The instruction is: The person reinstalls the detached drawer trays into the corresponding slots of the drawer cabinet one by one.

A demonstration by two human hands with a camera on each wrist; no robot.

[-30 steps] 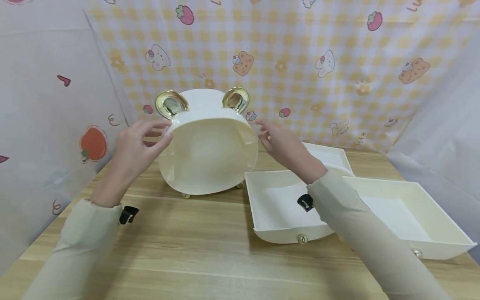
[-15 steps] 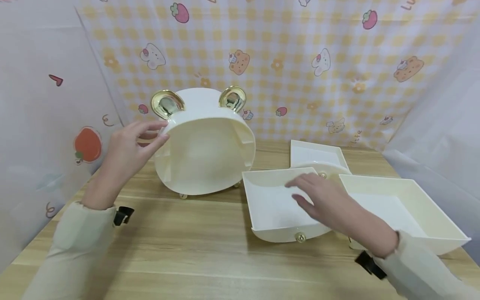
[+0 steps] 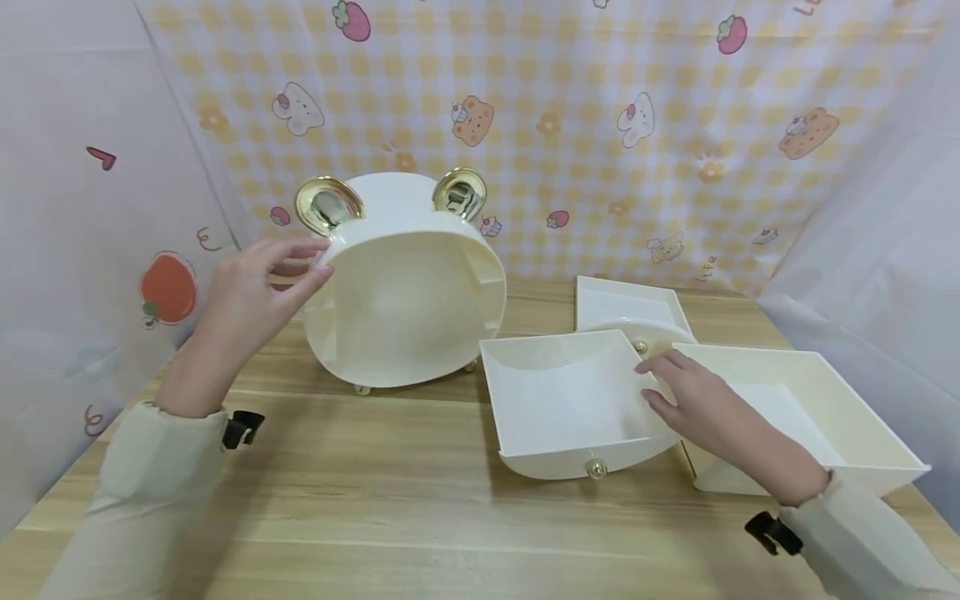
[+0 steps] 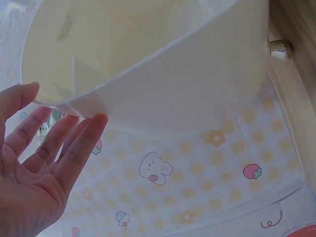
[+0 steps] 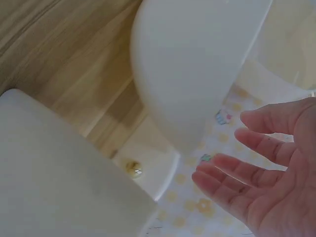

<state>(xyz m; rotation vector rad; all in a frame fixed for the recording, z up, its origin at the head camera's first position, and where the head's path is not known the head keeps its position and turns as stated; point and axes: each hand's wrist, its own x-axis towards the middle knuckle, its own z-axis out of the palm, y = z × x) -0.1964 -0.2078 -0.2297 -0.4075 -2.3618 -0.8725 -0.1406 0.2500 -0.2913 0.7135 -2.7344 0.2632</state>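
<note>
A white rounded cabinet shell with two gold ears stands at the left, its open front facing the camera. At its upper left edge my left hand holds the rim, thumb in front and fingers against the outer wall; the left wrist view shows this hand at the shell's wall. My right hand hovers by the right edge of a white drawer, fingers loosely bent. In the right wrist view the hand has nothing between thumb and fingers, beside a curved drawer front.
A second white drawer lies at the right, partly behind my right forearm. Behind them is a third drawer, its front bearing a gold knob. All stand on a wooden table, with a patterned cloth behind.
My right hand has moved away from the shell's right side, rightward and down to the near drawer. The left hand keeps its place on the shell. The view has shifted slightly.
</note>
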